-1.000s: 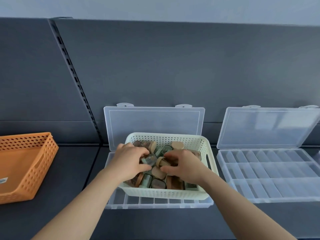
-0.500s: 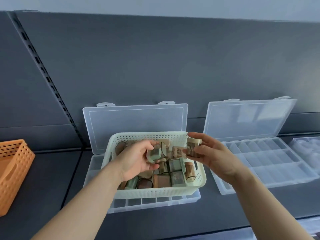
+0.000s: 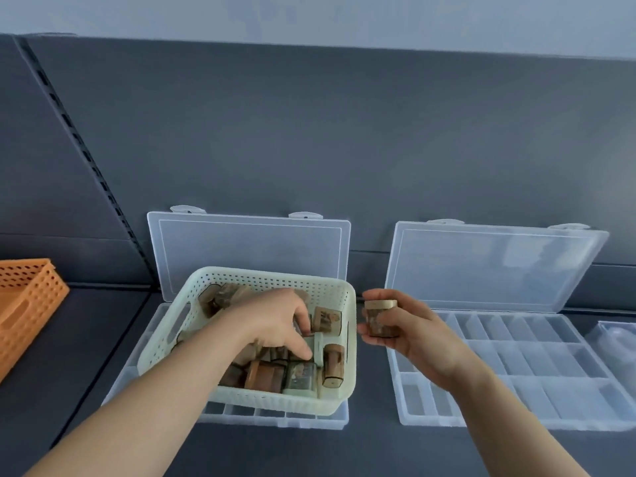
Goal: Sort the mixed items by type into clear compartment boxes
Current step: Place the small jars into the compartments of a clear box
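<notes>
Holding a small pale-lidded jar [image 3: 380,321] upright, the right hand [image 3: 416,342] curls round it at three o'clock of the cream basket [image 3: 275,277]; the left hand [image 3: 272,321] reaches among the basket's jars [image 3: 332,364], fingers bent, grip unclear; the basket sits on a clear compartment box [image 3: 275,417]; a second open box [image 3: 523,359] lies at three o'clock; an orange basket [image 3: 31,297] at nine.

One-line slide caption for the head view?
Left hand reaches into the cream basket while right hand holds a small jar near an open compartment box.

Top access to right compartment box [image 3: 516,356] unobstructed; cream basket [image 3: 275,275] covers left compartment box [image 3: 275,416]; raised lid [image 3: 492,263] blocks rear.
</notes>
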The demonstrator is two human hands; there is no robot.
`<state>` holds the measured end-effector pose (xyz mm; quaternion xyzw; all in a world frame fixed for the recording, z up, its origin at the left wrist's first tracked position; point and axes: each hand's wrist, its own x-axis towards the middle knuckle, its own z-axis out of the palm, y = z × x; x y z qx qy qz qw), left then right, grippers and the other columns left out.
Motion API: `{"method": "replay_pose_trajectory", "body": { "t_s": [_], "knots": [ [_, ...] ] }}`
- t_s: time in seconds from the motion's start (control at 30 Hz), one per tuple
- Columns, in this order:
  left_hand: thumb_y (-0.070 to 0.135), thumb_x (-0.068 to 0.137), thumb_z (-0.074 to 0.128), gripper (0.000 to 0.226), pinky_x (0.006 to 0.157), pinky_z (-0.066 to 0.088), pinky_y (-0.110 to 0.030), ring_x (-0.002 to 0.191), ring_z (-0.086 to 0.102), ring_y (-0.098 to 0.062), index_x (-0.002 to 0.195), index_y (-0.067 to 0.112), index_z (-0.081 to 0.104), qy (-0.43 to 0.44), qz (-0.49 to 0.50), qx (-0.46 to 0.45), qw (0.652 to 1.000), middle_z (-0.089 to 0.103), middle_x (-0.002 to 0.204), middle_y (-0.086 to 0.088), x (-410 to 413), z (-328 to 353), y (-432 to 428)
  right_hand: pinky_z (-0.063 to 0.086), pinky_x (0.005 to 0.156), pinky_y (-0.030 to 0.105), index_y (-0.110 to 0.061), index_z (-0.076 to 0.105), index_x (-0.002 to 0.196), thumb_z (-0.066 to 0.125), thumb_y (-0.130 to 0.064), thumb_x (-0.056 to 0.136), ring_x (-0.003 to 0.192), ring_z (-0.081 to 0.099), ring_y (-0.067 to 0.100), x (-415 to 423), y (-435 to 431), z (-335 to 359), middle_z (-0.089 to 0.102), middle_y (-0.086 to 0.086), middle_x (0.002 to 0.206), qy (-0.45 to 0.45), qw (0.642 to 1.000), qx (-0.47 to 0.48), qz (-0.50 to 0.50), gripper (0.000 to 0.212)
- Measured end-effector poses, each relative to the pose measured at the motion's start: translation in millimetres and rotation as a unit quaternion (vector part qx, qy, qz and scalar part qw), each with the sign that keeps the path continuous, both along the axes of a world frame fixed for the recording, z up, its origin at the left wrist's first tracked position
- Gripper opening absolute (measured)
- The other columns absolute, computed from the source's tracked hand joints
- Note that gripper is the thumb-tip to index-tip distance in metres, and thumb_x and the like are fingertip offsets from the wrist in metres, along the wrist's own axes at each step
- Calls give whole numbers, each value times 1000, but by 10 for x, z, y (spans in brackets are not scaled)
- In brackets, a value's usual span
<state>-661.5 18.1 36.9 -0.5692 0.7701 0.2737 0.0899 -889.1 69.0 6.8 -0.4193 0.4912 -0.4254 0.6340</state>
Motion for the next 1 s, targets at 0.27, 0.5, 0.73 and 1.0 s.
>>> {"method": "replay_pose_trajectory", "body": {
  "t_s": [0.27, 0.5, 0.73, 1.0],
  "knots": [
    [40, 70, 82, 40, 80, 44, -25, 99, 53, -4, 107, 37, 68, 5, 54, 19, 998, 57, 112, 18, -45, 33, 104, 49, 97, 50, -6, 62, 118, 38, -6, 99, 102, 66, 39, -426, -123, -125, 62, 21, 109, -77, 996, 39, 14, 31],
    [38, 66, 85, 32, 81, 51, -26, 89, 59, 0, 91, 39, 66, 23, 101, -8, 995, 64, 97, 20, -31, 42, 117, 50, 97, 47, -10, 63, 119, 45, -10, 99, 102, 67, 34, -526, -123, -173, 62, 20, 116, -57, 997, 35, 44, 27],
    [40, 71, 80, 38, 89, 48, -30, 93, 64, 0, 107, 35, 68, 300, 246, -143, 910, 70, 98, 20, -157, 111, 198, 43, 80, 13, -31, 64, 120, 63, -21, 91, 106, 61, 5, -804, -228, -210, 68, -11, 112, 138, 988, -63, -12, 31],
    [25, 74, 80, 23, 75, 48, -23, 78, 64, 0, 95, 31, 70, 445, 313, -191, 817, 71, 88, 15, -878, -98, 300, 51, 78, 15, -24, 59, 123, 73, -20, 81, 89, 63, 3, -940, -404, -566, 65, -12, 101, 366, 919, -143, 26, 44]
  ]
}}
